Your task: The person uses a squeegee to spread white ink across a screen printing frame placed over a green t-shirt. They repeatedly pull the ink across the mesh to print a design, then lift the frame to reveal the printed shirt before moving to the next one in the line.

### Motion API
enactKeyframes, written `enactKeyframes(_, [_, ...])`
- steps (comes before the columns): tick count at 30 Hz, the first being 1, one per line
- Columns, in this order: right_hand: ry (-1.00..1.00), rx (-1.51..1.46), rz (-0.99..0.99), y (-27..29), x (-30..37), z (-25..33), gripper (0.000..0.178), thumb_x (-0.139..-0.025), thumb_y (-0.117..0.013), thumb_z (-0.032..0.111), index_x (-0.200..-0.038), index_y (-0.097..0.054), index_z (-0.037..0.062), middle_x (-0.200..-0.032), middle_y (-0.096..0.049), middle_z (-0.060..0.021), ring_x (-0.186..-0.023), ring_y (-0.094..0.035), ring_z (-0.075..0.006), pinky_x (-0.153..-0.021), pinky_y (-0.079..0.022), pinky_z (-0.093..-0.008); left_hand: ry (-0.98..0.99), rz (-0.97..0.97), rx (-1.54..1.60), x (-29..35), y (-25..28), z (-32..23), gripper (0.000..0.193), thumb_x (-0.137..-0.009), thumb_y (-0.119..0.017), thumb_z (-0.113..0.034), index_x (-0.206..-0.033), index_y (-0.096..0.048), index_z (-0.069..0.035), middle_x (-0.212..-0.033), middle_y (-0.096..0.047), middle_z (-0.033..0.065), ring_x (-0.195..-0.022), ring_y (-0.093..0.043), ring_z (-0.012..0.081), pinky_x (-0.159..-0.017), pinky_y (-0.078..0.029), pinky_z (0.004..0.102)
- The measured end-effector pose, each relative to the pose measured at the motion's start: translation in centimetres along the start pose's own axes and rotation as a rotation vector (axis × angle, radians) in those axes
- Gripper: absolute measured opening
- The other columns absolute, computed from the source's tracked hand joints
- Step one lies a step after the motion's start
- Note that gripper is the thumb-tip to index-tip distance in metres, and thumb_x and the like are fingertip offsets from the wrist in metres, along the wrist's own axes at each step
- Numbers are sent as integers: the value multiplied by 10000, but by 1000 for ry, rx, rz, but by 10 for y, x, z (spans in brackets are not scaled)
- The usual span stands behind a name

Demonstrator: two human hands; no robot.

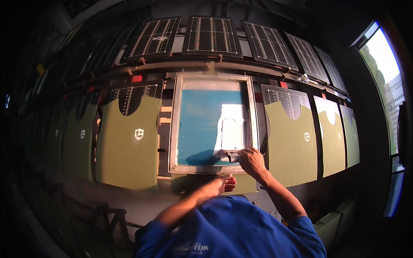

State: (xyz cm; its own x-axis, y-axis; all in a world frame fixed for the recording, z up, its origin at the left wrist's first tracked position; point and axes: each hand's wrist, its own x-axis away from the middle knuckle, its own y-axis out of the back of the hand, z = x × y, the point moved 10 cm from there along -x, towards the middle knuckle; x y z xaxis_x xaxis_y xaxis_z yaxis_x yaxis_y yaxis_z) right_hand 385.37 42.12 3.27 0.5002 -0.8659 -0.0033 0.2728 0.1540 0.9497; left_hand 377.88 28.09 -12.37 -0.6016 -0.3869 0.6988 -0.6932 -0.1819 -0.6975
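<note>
A screen printing frame (175, 124) with a blue mesh lies in front of me, its metal rim nearly upright in the picture. White ink (233, 124) covers the right part of the mesh. My right hand (252, 161) is closed on a squeegee (233, 156), which is pressed to the mesh at the near end of the white patch. At the near rim, my left hand (225, 184) has its fingers curled and touches the frame edge. Under the frame, part of an olive green shirt (246, 184) shows; the rest is hidden.
Olive shirts, one on the left (129, 150) and one on the right (292, 150), lie on boards with white shield prints. Behind a rail (172, 65) stands a row of black marked boards (211, 36). A bright window (383, 64) is at the far right.
</note>
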Motion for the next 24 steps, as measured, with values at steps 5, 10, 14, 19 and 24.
enactKeyframes(5, [-85, -52, 10, 34, -76, -31, 118, -765, -638, 118, -841, -711, 64, -865, -703, -117, -886, -675, -313, -730, -567, -422, -155, -106, 107, -33, 14, 4, 331, -1034, -540, -351, -944, -610, -41, -847, -646, 62, -757, -610, 194, -753, -535, 348])
enactKeyframes(10, [9, -1, -140, 31, -144, -75, 190, -716, -663, 73, -899, -710, 59, -915, -671, -142, -900, -655, -347, -780, -540, -439, -221, -151, 38, -30, 8, 1, 311, -1054, -498, -312, -918, -599, -52, -829, -646, 79, -734, -608, 183, -722, -518, 337])
enactKeyframes(14, [0, 1, -97, 18, -141, -73, 195, -728, -675, 80, -917, -717, 55, -941, -682, -142, -943, -657, -325, -779, -547, -417, -273, -220, -14, -26, 11, -2, 329, -1049, -507, -339, -927, -603, -48, -841, -657, 85, -731, -611, 181, -710, -517, 333])
enactKeyframes(19, [48, -39, -30, 6, -55, -23, 256, -736, -707, 105, -988, -708, 61, -1015, -686, -98, -976, -648, -298, -816, -553, -391, -206, -208, -83, -11, 4, -4, 364, -1022, -557, -383, -955, -612, -30, -831, -648, 75, -762, -623, 185, -700, -510, 323])
enactKeyframes(24, [-61, -43, 10, -30, 23, -9, 401, -772, -646, 123, -1167, -656, 55, -1174, -626, -115, -1113, -561, -296, -911, -519, -369, -537, -575, -1125, 58, -17, -73, 265, -951, -638, -299, -996, -610, -40, -770, -632, 110, -716, -638, 278, -659, -505, 381])
